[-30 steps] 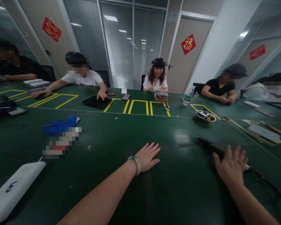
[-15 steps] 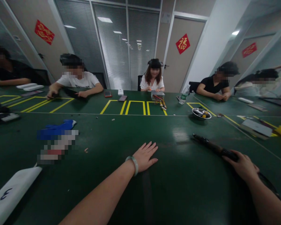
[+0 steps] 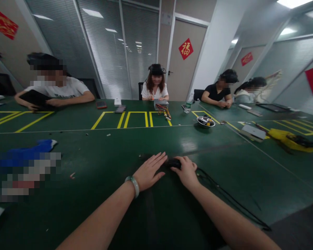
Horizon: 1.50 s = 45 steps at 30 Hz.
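My right hand (image 3: 187,172) is closed around the black handle of a corded electric screwdriver (image 3: 174,163), which lies low over the green table (image 3: 99,211). Its thin front end passes behind my left hand (image 3: 150,172), and a dark tip shows just beyond it. That hand has its fingers stretched out and flat, close beside the handle; whether it touches the tool is hidden. A pale green bangle (image 3: 133,185) circles my left wrist. From the right hand a black cable (image 3: 229,198) trails toward the table's right edge.
Blue cloth-like material (image 3: 28,152) lies left. A metal bowl (image 3: 206,122) with small parts, a water bottle (image 3: 189,104) and a box with coloured wires (image 3: 161,104) stand farther back. Yellow material (image 3: 289,140) lies right. Several people sit across the table.
My right hand has carried the screwdriver from the right to beside my left hand. The left hand stays flat and open. The view has turned to the right.
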{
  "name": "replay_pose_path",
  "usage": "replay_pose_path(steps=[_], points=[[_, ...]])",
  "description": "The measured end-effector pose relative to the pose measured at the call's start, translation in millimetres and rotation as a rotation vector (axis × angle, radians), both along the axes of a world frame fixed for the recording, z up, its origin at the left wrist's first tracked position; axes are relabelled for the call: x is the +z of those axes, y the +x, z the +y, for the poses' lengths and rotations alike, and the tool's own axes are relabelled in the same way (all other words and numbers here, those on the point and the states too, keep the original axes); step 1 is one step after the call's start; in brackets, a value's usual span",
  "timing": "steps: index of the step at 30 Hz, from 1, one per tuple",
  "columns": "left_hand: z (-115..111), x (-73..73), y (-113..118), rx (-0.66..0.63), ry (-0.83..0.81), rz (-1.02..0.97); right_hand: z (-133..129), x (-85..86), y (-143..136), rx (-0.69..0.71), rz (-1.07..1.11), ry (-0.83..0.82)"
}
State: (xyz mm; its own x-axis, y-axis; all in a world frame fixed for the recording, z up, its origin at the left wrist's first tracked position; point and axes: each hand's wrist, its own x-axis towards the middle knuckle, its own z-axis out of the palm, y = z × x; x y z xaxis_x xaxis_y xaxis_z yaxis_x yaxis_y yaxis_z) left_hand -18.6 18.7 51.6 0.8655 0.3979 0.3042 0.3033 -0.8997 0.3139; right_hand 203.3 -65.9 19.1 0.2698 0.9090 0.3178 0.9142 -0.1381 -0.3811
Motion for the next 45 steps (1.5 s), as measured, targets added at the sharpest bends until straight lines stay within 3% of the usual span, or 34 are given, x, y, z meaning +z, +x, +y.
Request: replay_pose_path(steps=[4,8,11,16,19,23,30,35,45], points=[[0,0.9,0,-0.015,0.025,-0.039,21,-7.4,-76,0.09,0.021,-0.015],[5,-2.9,-1,0.059,0.041,-0.039,23,-2.9,-95,0.182,0.039,-0.049],[6,-6.9,-1,0.093,0.069,-0.028,1,7.2,-87,0.127,-0.026,0.009],[8,-12.0,-1,0.09,0.094,-0.005,-59,5.7,-52,-0.15,-0.148,0.012],[7,-11.2,1,0.1,0.072,-0.002,-78,-2.0,-25,-0.117,-0.095,-0.043],[4,-4.9,0,0.112,0.029,0.011,-68,-1.7,9,0.045,-0.015,-0.034],[4,10.1,-9,0.082,-0.033,0.075,-12,14.5,46,0.253,0.034,0.003],[-4,9.7,-8,0.124,-0.004,0.042,7,14.6,30,0.253,0.12,-0.024],[-7,-4.7,4,0.043,0.073,0.011,-15,28.9,2,0.29,0.082,-0.119]])
